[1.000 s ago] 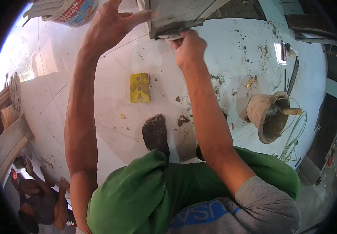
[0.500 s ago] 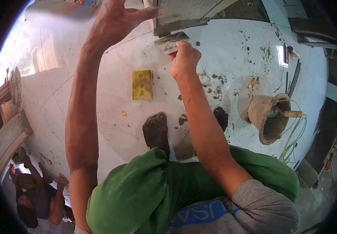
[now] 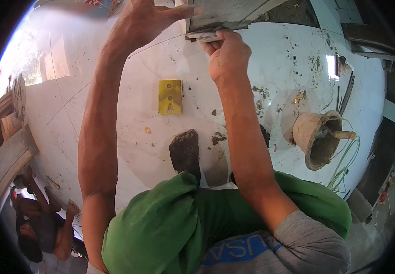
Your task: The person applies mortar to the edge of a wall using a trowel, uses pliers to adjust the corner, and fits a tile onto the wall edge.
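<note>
"Where's the flat tool (image 3: 204, 36)?"
"I see it clamped in the right hand (image 3: 229, 57), lying crosswise at the grey panel (image 3: 220, 13)'s near edge. The left hand (image 3: 138, 25)? Thumb spread, grip I can't tell."

Capital letters (image 3: 237, 251) stand on the blue band (image 3: 263, 246) across the gray shirt (image 3: 309, 242), partly lost in its folds. Toward the tiled floor's (image 3: 136, 96) far left side, a bucket (image 3: 115, 8) bears a red, white and blue printed label (image 3: 106, 4), only partly visible.
</note>
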Demonstrator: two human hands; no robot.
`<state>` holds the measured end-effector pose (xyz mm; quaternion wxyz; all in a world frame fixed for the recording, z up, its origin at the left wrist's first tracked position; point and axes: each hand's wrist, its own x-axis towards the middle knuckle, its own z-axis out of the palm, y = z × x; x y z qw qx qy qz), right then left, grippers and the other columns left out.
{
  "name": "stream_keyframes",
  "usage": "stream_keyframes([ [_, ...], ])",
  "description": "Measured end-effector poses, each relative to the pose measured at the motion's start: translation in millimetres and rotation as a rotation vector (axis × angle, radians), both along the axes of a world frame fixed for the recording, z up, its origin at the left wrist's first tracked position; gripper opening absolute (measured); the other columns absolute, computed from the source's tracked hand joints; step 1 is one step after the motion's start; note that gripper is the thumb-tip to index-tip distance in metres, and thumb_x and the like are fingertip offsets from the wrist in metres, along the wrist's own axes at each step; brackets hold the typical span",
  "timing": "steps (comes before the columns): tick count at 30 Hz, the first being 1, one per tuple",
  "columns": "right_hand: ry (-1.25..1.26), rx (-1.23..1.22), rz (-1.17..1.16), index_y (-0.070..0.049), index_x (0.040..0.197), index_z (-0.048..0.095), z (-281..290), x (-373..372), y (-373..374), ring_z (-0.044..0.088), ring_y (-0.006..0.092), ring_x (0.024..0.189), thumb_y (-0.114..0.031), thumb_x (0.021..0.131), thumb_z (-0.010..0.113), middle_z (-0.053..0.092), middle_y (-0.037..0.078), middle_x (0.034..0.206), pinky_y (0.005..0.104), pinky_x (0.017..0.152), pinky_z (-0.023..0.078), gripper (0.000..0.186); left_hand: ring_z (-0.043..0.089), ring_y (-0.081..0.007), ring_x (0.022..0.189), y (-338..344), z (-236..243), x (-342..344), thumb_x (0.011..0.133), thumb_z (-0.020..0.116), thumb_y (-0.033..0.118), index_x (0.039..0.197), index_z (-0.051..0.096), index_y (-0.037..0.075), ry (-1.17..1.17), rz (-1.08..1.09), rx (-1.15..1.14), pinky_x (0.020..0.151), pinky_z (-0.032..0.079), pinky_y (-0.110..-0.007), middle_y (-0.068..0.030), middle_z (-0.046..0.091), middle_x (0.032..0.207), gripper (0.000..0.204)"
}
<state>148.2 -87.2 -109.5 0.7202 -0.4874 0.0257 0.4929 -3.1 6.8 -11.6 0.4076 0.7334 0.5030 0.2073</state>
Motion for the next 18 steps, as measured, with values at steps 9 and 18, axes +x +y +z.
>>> stream_keyframes([
  [9,-0.109,-0.208,0.027,0.013,0.117,0.055,-6.6,9.7,-6.5,0.066,0.0364,0.108,-0.001,0.090,0.059,0.063,0.023,0.119,0.0509,0.088,0.062,0.031,0.071,-0.0368,0.113,-1.1,7.4,0.5,0.090,0.082,0.034,0.164,0.017,0.009,-0.020,-0.001,0.003,0.092,0.062,-0.048,-0.0302,0.040,0.157,0.102],
  [18,-0.089,0.007,0.093,0.013,0.115,0.055,48.6,17.8,-2.8,0.069,0.0362,0.104,0.000,0.091,0.054,0.065,0.025,0.116,0.0507,0.089,0.065,0.028,0.071,-0.0356,0.113,-19.7,17.7,1.2,0.090,0.082,0.035,0.165,0.018,0.011,0.021,0.009,0.085,0.093,0.061,-0.048,-0.0292,0.041,0.157,0.101],
])
